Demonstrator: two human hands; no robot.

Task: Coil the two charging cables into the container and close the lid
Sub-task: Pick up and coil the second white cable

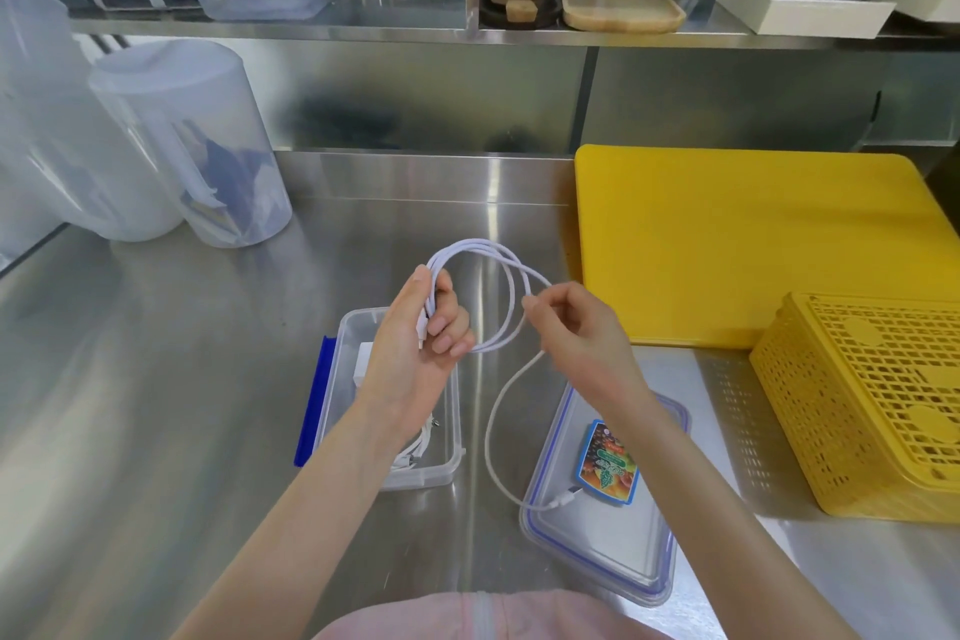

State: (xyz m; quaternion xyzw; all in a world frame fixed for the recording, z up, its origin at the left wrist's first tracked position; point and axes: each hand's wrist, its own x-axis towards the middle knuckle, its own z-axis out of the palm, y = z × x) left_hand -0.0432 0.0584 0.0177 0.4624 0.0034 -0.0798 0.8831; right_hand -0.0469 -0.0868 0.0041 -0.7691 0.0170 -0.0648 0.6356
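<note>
Nearest, on the bench (156,379): lid (605,530), off and lying flat to the right, label up, with the cable's free plug (563,499) resting on it. Just left of it, the open container (395,476), blue clip on its left side, something white already inside; another cable, probably, though half hidden behind the left forearm.

Mid-coil on the white cable (493,276), held above the bench. Left hand (421,343) curled round the gathered loops, one plug end tucked in that grip. Right hand (576,327) pinching the running strand at the loops' right side, feeding it round. Loose tail dropping from there down to the lid.

Next, likely: another turn or two to take up the tail, lifting the plug clear of the lid without snagging. Then the bundle down into the container, kept pinched so the loops don't spring, and the lid on.
</note>
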